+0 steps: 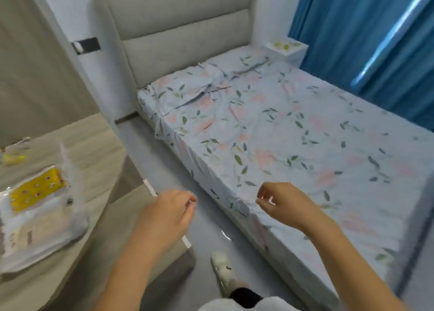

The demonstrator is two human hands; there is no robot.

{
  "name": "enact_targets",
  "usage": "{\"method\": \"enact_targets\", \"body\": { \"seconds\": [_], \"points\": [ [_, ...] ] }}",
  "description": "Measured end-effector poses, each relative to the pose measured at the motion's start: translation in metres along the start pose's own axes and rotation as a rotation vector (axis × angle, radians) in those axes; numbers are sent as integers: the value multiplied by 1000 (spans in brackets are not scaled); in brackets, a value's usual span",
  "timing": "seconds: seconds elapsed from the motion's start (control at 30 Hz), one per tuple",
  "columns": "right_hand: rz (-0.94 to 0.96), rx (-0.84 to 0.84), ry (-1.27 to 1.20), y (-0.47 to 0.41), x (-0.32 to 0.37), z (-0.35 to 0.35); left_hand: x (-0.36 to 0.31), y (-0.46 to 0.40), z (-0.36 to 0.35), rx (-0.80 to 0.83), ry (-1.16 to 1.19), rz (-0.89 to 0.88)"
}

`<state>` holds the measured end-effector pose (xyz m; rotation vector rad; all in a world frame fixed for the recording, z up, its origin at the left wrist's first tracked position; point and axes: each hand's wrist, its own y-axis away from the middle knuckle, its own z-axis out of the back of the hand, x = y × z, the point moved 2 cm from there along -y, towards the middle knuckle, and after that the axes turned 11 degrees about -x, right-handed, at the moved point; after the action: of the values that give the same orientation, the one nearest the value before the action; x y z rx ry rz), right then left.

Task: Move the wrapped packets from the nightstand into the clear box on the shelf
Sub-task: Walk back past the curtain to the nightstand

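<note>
Yellow-green wrapped packets (284,45) are still lying on the far white nightstand (287,53); left hand (168,213) and right hand (280,202) are hanging loosely curled, carrying nothing; clear plastic box (50,207) is waiting nearby.

The bed sheet (281,127) is pale blue with pink flowers and green leaves — the curtain (375,40), upper right, deep blue. The headboard (178,28) is beige-grey (plain), and a packet (37,188) at left is yellow, dotted.
</note>
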<state>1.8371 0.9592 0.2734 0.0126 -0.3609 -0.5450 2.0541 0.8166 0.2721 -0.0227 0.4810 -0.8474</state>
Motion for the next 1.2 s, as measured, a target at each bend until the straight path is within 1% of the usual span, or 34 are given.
{"method": "enact_targets", "body": {
  "seconds": [0.1, 0.2, 0.33, 0.47, 0.53, 0.6, 0.7, 0.77, 0.83, 0.97, 1.2],
  "points": [
    [-175, -49, 19, 68, -50, 0, -48, 3, -32, 115, -60, -167],
    [-344, -168, 42, 135, -103, 11, -106, -1, -64, 165, -144, -361],
    [-533, -302, 134, 218, -172, 34, -199, 1, -103, 191, -128, -579],
    [-703, -368, 107, 298, -243, 54, -304, 18, -149, 255, -82, -717],
    [-785, -421, 66, 339, -283, 64, -361, 25, -176, 271, -38, -757],
    [-844, -454, 61, 378, -324, 76, -417, 31, -204, 248, 0, -779],
    [-902, -453, 111, 425, -380, 91, -491, 38, -238, 239, 37, -770],
    [-921, -426, 115, 446, -408, 101, -530, 39, -255, 263, 9, -775],
    [-919, -401, 97, 460, -433, 108, -562, 41, -267, 292, -15, -782],
    [-897, -405, 97, 466, -485, 119, -617, 35, -293, 313, -74, -814],
    [-900, -352, -36, 463, -562, 139, -690, 9, -330, 379, -137, -840]
  ]
}}
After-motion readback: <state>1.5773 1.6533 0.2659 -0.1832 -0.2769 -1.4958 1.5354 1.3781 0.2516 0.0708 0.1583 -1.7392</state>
